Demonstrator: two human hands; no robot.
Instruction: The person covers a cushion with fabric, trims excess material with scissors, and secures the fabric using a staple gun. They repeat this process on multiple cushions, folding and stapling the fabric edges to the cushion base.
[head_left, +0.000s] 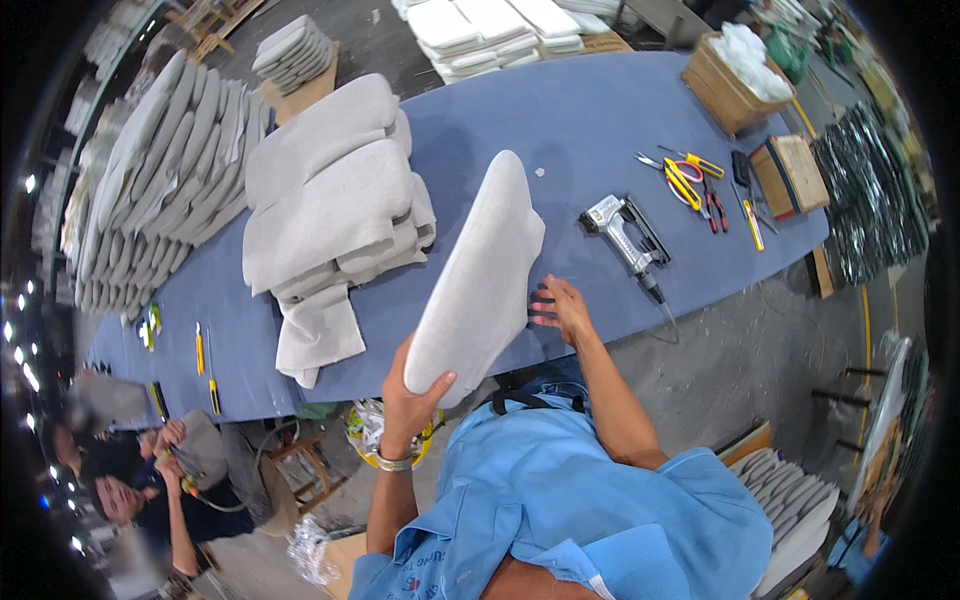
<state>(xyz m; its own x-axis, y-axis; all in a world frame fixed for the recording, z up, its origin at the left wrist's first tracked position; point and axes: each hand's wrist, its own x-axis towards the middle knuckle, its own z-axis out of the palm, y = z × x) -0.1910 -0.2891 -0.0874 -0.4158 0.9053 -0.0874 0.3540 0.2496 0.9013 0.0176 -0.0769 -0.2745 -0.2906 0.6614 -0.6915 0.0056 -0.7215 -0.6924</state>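
A light grey fabric-covered pad (470, 285), long and rounded at its far end, is tilted up over the near edge of the table. My left hand (412, 392) grips its near end, thumb on the upper face and the other fingers hidden beneath. Just right of the pad, my right hand (566, 308) is open with its fingers apart, and nothing is in it. A silver staple gun (628, 235) with an air hose lies on the table to the right of the pad. Folded grey fabric covers (335, 205) are piled to its left.
The blue-covered table (580, 110) carries pliers (716, 205), scissors (682, 183), a yellow cutter (752, 225), a wooden block (790, 175) and a box of white stuffing (728, 85). Grey pads (170, 180) are stacked far left. A co-worker (165, 490) sits at lower left.
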